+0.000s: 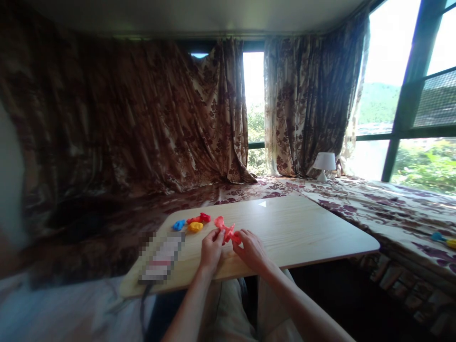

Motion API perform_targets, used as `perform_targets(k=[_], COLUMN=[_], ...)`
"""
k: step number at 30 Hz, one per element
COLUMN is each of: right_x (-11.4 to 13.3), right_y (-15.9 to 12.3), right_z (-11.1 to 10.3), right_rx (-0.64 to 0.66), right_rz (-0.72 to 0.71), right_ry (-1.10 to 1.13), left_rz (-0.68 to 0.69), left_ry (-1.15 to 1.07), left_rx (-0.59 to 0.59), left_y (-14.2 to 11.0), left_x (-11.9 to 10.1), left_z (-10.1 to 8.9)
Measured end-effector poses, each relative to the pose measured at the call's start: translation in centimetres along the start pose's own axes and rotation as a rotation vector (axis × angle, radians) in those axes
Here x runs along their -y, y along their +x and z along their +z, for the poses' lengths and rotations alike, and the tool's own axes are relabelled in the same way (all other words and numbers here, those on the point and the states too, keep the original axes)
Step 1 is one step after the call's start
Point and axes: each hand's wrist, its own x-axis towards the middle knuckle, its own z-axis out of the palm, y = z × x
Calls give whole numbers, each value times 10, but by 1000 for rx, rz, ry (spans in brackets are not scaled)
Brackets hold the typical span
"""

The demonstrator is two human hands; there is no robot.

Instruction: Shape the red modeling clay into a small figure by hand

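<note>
A coral-red, crumpled piece of thin material (228,232) is between my hands, just above the wooden table top; I cannot tell if it is paper or a balloon. My left hand (213,247) pinches its left side between thumb and fingers. On its right side, my right hand (251,247) grips the edge with curled fingers. To the left of my hands lie similar small crumpled pieces: a blue one (178,225), a yellow one (195,227) and a red one (199,218).
The pale wooden table (302,228) stands over my legs. A blurred-out flat device (164,259) with a cable lies at its left. Beyond are a flowered bed cover (331,204), a white lamp (324,164) and patterned curtains (299,109). Blue (439,236) and yellow (451,243) bits lie far right.
</note>
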Motion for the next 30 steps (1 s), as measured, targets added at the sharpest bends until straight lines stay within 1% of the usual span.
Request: perform_targets(k=[3, 6, 10, 16, 22, 24, 26, 30], right_x=[0, 1, 2, 1, -2, -3, -4, -4], right_y=[0, 0, 0, -2, 0, 0, -1, -2], right_z=[0, 0, -1, -4, 2, 2, 1, -3], right_rx=[-8, -8, 13, 6, -5, -6, 7, 0], right_rz=[21, 32, 11, -23, 57, 52, 15, -32], right_ry=[26, -14, -93, -72, 13, 23, 25, 18], left_rz=[8, -1, 0, 26, 51, 48, 52, 69], left_ry=[12, 16, 21, 55, 106, 101, 101, 103], left_rx=[21, 1, 5, 27, -50, -68, -57, 12], left_y=[-1, -1, -1, -2, -3, -3, -2, -2], left_x=[-1, 0, 1, -3, -7, -6, -5, -5], left_z=[0, -1, -1, 0, 0, 0, 0, 1])
